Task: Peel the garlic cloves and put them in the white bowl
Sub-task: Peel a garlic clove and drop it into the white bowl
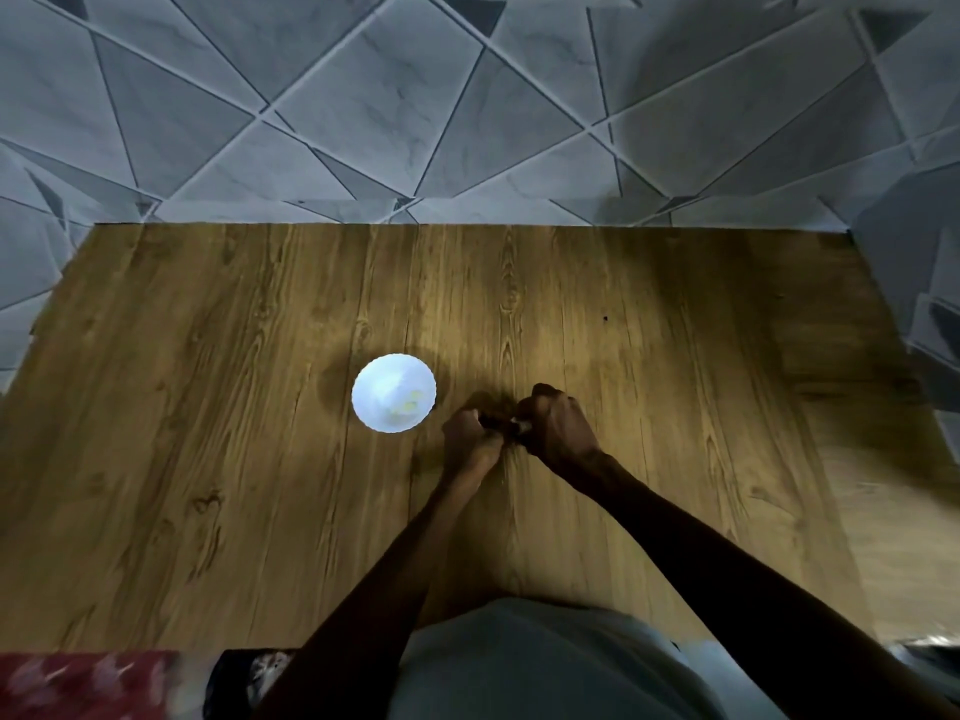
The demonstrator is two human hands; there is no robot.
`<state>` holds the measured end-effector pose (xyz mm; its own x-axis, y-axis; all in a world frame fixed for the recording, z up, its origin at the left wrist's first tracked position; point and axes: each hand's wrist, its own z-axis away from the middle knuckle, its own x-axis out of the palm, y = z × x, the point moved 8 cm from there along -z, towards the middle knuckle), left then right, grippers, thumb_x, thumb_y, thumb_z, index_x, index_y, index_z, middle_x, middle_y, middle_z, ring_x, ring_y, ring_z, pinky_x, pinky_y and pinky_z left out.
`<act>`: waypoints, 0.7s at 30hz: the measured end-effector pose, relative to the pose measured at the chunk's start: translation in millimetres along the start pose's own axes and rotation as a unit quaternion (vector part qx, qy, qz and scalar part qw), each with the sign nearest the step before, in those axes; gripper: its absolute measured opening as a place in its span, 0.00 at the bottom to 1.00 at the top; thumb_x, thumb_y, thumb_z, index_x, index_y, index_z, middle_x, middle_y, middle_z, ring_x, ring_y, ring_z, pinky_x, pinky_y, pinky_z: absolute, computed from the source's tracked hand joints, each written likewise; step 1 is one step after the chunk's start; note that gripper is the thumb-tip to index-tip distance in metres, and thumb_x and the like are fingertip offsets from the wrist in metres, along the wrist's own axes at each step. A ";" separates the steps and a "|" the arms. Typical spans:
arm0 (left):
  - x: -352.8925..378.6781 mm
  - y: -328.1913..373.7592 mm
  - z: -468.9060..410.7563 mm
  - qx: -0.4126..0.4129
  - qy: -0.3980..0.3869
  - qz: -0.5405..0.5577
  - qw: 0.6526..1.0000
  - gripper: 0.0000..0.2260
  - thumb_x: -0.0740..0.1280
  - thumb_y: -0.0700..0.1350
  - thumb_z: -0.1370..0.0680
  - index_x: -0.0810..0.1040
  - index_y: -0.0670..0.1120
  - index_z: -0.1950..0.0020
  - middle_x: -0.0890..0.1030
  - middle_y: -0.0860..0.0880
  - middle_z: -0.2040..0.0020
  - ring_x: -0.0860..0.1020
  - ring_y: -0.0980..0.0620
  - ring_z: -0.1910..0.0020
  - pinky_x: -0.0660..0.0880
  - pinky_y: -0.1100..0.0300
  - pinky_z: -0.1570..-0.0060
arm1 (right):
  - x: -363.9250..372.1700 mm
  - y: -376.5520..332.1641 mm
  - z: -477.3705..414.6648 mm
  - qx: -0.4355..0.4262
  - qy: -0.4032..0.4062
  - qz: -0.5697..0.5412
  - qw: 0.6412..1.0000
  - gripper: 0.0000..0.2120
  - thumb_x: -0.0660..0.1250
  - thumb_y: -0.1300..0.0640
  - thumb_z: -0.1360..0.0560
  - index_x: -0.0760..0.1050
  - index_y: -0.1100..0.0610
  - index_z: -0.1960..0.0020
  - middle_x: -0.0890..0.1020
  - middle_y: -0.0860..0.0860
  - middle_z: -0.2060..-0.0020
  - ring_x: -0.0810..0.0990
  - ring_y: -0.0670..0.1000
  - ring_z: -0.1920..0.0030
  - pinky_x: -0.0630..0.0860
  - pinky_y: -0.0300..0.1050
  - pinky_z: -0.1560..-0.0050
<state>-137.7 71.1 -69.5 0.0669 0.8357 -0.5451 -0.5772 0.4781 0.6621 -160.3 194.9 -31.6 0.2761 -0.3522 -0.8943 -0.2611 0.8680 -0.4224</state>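
Head view: both hands meet over the worktop (208, 407), knuckles up and fingers curled in. The left hand (470, 433) and right hand (558, 426) pinch one small thing between them, with a pale bit showing at the fingertips. I judge it to be a garlic clove (519, 422) mid-peel. It is too small and shadowed to show its skin or its long axis, though it seems to run hand to hand. Neither hand is wide; both are closed tight on the clove.

The key relation is the white bowl (394, 393). It sits just left of the left hand and slightly beyond it, near but not touching. The left hand is the nearer one, and the right hand would have to cross over it. A few yellowish peeled pieces (408, 405) lie in the bowl on the side toward the hands, so the task is partly done.

Only worktop wood shows between the left hand and the bowl, so the drop should be a short move left.

No loose cloves or skins can be made out around the hands. A red patterned cloth (78, 683) lies well behind and left of the hands, at the near edge. The tiled floor (467, 96) lies beyond the far edge.
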 end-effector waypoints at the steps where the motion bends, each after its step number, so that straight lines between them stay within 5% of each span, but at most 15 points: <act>1: 0.3 1.4 0.0 0.003 -0.001 -0.002 1.000 0.13 0.73 0.45 0.25 0.82 0.42 0.42 0.83 0.45 0.44 0.80 0.47 0.45 0.74 0.59 0.48 | 0.4 -0.6 0.1 0.000 -0.001 0.001 1.000 0.06 0.70 0.60 0.24 0.81 0.58 0.48 0.79 0.55 0.51 0.79 0.51 0.58 0.77 0.41 0.60; 21: 3.7 3.8 -3.7 0.041 -0.074 0.050 0.995 0.13 0.73 0.44 0.26 0.82 0.47 0.41 0.82 0.49 0.43 0.76 0.53 0.47 0.70 0.62 0.45 | -3.3 5.7 -9.3 -0.068 -0.004 -0.001 0.998 0.06 0.70 0.52 0.23 0.81 0.54 0.49 0.79 0.52 0.55 0.77 0.48 0.62 0.74 0.40 0.64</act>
<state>-142.6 75.0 -70.9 0.1348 0.9075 -0.3978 -0.5186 0.4067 0.7521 -171.2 197.8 -32.5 0.2849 -0.3507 -0.8921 -0.3836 0.8112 -0.4414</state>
